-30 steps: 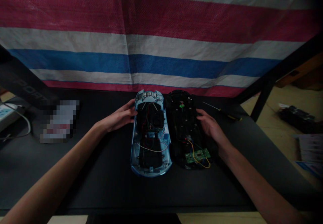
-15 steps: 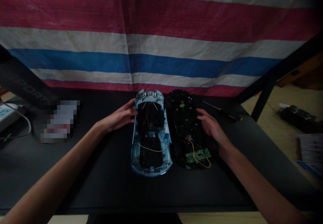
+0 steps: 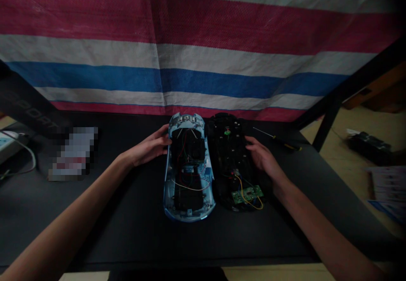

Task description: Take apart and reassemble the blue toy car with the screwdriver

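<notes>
A light blue toy car body shell [image 3: 189, 171] lies upside down on the black table [image 3: 127, 226], its wires and dark inner parts showing. Beside it on the right lies the black chassis [image 3: 233, 162] with a green circuit board [image 3: 247, 195] and yellow wires at its near end. My left hand [image 3: 149, 148] rests against the shell's left edge near its far end, fingers curled on the rim. My right hand [image 3: 263, 158] lies against the chassis's right side, fingers stretched along it.
A screwdriver [image 3: 279, 140] lies on the table to the right of the chassis. A blurred-out flat item [image 3: 74, 152] sits at the left, with a white power strip and cable [image 3: 12, 150] at the far left edge. A striped tarp [image 3: 196, 53] hangs behind. Black frame bars slant at both sides.
Almost nothing has moved. Both hands stay on the two car halves; the view has shifted very slightly.
</notes>
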{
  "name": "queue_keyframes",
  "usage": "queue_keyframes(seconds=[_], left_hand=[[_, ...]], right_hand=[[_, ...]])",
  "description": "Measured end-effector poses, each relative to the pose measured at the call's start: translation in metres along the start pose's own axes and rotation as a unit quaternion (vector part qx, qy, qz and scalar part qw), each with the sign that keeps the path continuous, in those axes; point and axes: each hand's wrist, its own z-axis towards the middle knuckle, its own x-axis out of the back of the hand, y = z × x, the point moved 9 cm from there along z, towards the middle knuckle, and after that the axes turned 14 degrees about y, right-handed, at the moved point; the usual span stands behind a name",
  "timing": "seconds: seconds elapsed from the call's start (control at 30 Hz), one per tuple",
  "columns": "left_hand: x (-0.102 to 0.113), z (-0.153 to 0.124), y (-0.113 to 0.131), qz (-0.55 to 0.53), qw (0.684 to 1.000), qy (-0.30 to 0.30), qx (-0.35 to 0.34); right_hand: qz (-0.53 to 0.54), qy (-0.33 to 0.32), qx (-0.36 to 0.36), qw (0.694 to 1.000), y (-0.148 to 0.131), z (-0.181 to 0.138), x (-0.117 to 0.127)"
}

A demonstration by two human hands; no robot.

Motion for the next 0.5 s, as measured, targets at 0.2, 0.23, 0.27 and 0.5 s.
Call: queue_keyframes(seconds=[0.2,0.23,0.27,0.5], left_hand=[[-0.0033,-0.0003,0.0015,0.002,1.000,-0.004,-0.002],[-0.0040,-0.0003,0.0016,0.002,1.000,-0.004,-0.001],[-0.0042,-0.0002,0.0020,0.000,1.000,-0.004,-0.002],[-0.0014,0.0001,0.0009,0.025,1.000,-0.015,-0.010]], right_hand=[[0.007,-0.001,0.003,1.000,-0.0011,-0.0009,0.0000],[0.006,0.000,0.003,1.000,-0.0014,-0.0012,0.0001],[0.003,-0.001,0.002,1.000,-0.0013,-0.0017,-0.0002],[0.002,-0.004,-0.005,1.000,0.0003,-0.0021,-0.0003]])
